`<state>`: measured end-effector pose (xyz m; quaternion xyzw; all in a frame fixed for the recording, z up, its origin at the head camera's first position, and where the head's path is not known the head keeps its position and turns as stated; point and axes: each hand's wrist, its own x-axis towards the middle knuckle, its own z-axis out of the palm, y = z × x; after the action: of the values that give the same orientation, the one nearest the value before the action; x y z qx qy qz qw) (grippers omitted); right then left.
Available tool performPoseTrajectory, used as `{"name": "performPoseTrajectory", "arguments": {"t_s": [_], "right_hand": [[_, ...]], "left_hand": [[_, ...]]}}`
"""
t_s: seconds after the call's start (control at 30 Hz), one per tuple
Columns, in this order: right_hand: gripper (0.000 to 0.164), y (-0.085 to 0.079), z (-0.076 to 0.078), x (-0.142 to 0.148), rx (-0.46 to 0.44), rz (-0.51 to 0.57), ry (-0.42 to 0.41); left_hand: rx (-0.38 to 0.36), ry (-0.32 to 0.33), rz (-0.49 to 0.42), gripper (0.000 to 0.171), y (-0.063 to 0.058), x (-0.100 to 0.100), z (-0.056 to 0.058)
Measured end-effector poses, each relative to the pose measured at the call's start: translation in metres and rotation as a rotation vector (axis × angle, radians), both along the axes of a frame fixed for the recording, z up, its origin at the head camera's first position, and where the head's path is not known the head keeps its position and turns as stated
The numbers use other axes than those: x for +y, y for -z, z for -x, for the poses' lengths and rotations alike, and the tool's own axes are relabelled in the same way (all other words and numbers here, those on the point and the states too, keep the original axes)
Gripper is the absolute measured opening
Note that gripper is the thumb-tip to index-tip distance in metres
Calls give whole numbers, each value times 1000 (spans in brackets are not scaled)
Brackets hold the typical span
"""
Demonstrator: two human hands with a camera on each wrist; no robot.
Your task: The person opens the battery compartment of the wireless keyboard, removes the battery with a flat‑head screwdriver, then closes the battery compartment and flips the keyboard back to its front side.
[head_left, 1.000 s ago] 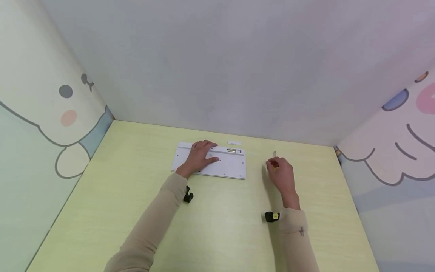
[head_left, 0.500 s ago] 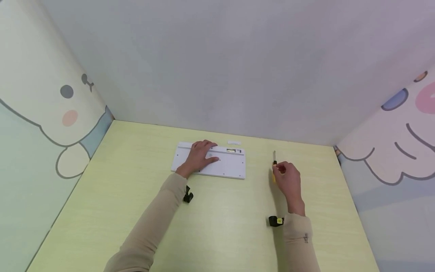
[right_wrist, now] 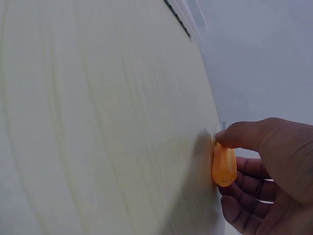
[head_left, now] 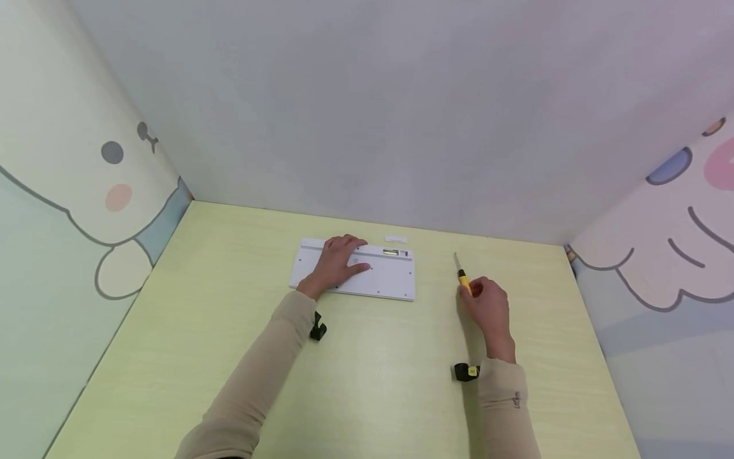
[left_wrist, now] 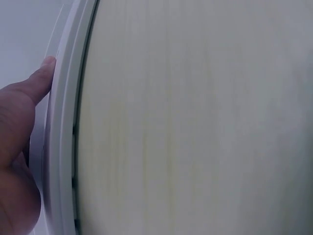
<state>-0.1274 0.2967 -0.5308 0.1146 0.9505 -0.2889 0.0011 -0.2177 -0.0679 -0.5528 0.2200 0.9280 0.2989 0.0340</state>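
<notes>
A white keyboard (head_left: pixel 387 277) lies face down on the table, its battery slot (head_left: pixel 391 252) uncovered with a battery showing inside. My left hand (head_left: pixel 335 264) rests flat across its left half, thumb stretched over the underside. In the left wrist view, the thumb (left_wrist: pixel 43 78) lies along the keyboard's edge (left_wrist: pixel 66 122). To the right of the keyboard, my right hand (head_left: pixel 487 306) pinches a screwdriver (head_left: pixel 465 281) by its yellow handle, the metal shaft pointing away and slightly left. The right wrist view has the orange-yellow handle (right_wrist: pixel 224 166) between thumb and fingers, close to the tabletop.
A small white cover piece (head_left: pixel 395 240) lies behind the keyboard, near the wall. The pale yellow table (head_left: pixel 367 382) meets a grey wall (head_left: pixel 367 127) at the back and cartoon-printed walls at both sides. Black wrist camera mounts (head_left: pixel 318 328) sit at both wrists.
My right hand has moved a little right and toward me, and more of the screwdriver now shows. Its shaft has swung to the left. The left hand and keyboard have stayed put.
</notes>
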Motion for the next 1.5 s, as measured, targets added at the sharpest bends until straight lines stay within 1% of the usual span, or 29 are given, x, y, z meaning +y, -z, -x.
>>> {"name": "performPoseTrajectory", "arguments": {"t_s": [0.17, 0.53, 0.73, 0.9, 1.0, 1.3, 1.5], "right_hand": [[31, -1, 0, 1, -8, 12, 7], [32, -6, 5, 3, 41, 21, 38], [34, -11, 12, 2, 109, 34, 18], [37, -16, 18, -2, 83, 54, 10], [36, -18, 22, -5, 70, 75, 0], [29, -26, 32, -17, 129, 112, -74], [28, -30, 37, -25, 117, 138, -88]], "left_hand": [[4, -2, 3, 60, 0, 1, 0], [-6, -1, 3, 60, -3, 0, -1], [-10, -4, 8, 60, -4, 1, -1], [-12, -8, 13, 60, -3, 2, -1], [-10, -9, 14, 60, -3, 2, -1], [-20, -12, 11, 60, -6, 3, -1], [-23, -18, 22, 60, -4, 3, -2]]}}
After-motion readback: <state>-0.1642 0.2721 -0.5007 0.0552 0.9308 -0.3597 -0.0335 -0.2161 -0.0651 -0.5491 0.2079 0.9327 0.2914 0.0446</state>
